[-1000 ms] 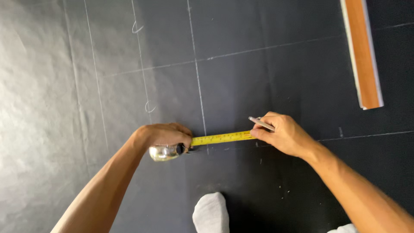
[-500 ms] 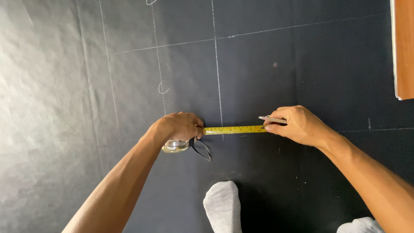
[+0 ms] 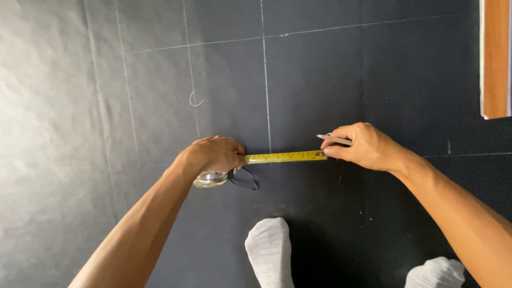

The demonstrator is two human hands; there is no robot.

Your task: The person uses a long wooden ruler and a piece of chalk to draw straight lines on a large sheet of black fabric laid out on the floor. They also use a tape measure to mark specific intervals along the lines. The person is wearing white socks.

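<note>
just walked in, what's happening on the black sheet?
A person is measuring on a black sheet marked with chalk lines. The left hand presses down a chrome tape measure case; its yellow tape is stretched flat across one vertical line. The right hand pins the tape's end and also holds a pencil-like marker. Two feet in white socks show below, a wooden strip at top right.

Premises resemble a craft or pattern-making workspace: large black sheet (image 3: 373,80) ruled with chalk lines (image 3: 265,80), yellow tape measure (image 3: 285,157), wooden strip (image 3: 496,58) far right.
</note>
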